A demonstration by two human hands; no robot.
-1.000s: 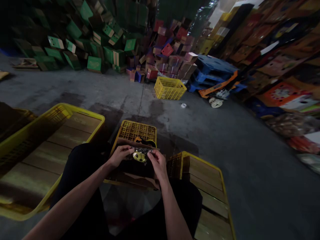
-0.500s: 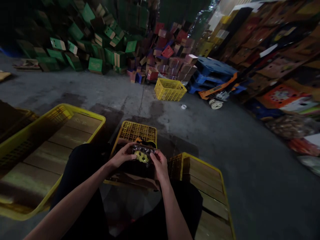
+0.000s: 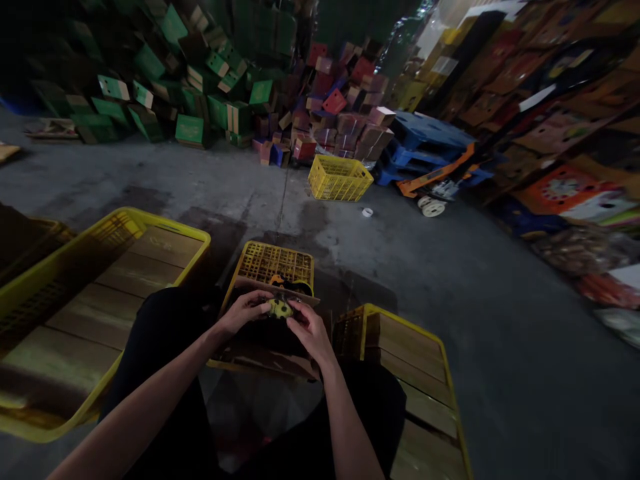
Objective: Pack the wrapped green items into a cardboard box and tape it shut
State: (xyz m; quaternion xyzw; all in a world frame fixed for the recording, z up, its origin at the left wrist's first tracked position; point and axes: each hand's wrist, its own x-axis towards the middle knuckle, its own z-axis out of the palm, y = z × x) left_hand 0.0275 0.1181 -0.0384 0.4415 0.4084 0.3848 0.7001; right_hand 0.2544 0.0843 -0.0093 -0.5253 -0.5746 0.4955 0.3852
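Observation:
Between my hands is a small yellow item with black spots (image 3: 279, 307), with a bit of shiny clear wrapping about it; its exact kind is hard to make out. My left hand (image 3: 246, 312) pinches its left end, thumb in front. On the right end, my right hand (image 3: 309, 327) grips with thumb and fingers. Both are above an open cardboard box (image 3: 280, 360), whose inside is dark. Just behind the hands, an orange, black and yellow thing (image 3: 293, 285) lies against an upturned yellow crate (image 3: 273, 261).
A yellow crate of cardboard boxes (image 3: 165, 230) stands to my left, another (image 3: 443, 353) to my right. Farther off are an empty yellow crate (image 3: 340, 179), blue pallets (image 3: 430, 137), an orange pallet jack (image 3: 440, 175), a white roll (image 3: 367, 212) and heaped green boxes (image 3: 190, 130).
My right hand has come left, closer to my left hand. The yellow item has shifted slightly up and left, and less of its clear wrapping shows.

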